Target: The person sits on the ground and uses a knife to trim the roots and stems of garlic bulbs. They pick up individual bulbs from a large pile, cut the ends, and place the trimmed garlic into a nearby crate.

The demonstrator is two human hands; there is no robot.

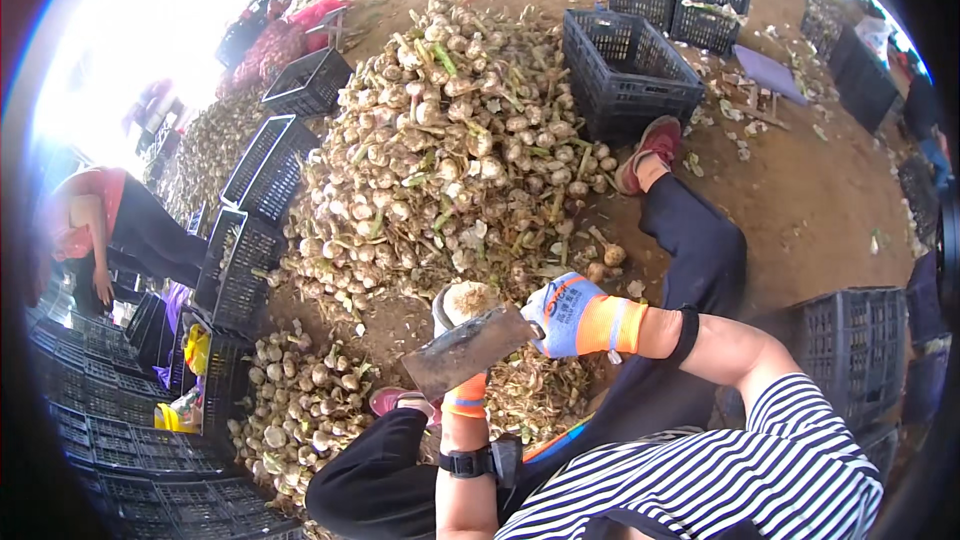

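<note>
My right hand (559, 319), in a blue and orange work glove, grips the handle of a broad-bladed knife (469, 351). The blade is dark and stained, and it slants down to the left across my left hand (440, 313). That gloved hand holds a garlic bulb (471, 301) with its root end facing up, just beyond the blade; most of the palm and fingers are hidden. A large heap of garlic with stems (450, 157) rises in front of me. Trimmed bulbs (300, 405) lie in a smaller pile at my left, and cut stalks and roots (536, 394) lie between my legs.
A black plastic crate (634, 94) stands beyond my right foot, with stacked crates behind it. More crates (240, 270) line the left side, where another person (124, 217) bends over. Another crate (840, 352) is near my right elbow. A small stool (769, 79) stands farther off.
</note>
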